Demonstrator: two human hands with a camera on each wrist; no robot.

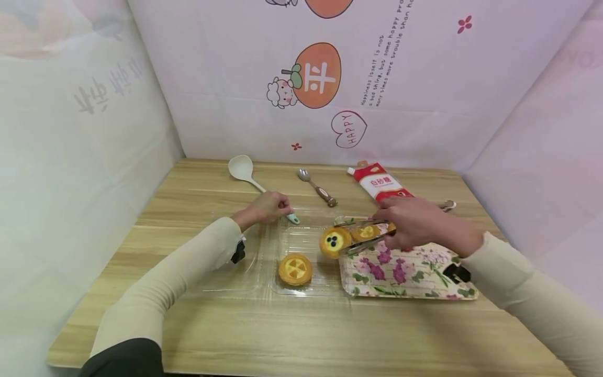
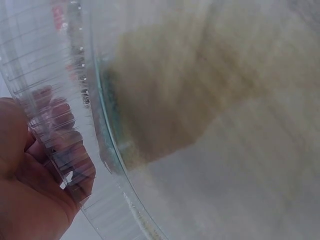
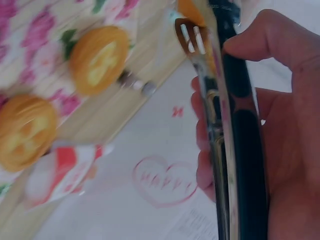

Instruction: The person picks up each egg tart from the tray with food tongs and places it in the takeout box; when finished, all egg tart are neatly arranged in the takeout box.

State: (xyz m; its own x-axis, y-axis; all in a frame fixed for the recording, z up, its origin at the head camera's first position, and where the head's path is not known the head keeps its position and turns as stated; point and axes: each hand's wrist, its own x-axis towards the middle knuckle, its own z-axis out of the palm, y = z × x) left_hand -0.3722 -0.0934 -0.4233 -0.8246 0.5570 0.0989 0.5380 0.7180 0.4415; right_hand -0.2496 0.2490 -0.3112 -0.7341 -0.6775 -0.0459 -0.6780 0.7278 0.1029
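Observation:
My right hand (image 1: 407,222) grips metal tongs (image 1: 365,246) with dark handle grips (image 3: 242,125). At the tongs' tips is a round tart with dark berries (image 1: 334,241), over the right side of a clear plastic box (image 1: 301,235). A tart with yellow wedges (image 1: 295,269) sits inside this box. My left hand (image 1: 269,207) pinches the box's clear plastic at the far edge, its curled fingers (image 2: 65,125) showing through the plastic. Past those fingers sticks the pale green handle end of a white ladle (image 1: 241,168). More tarts (image 3: 100,60) lie on a floral tray (image 1: 400,272).
The box's open clear lid (image 1: 231,277) lies to the left, under my left forearm. Behind the box is a spoon with a brown handle (image 1: 317,188). A red and white pouch (image 1: 379,181) lies behind the tray. A printed cloth (image 1: 405,131) walls the table's back.

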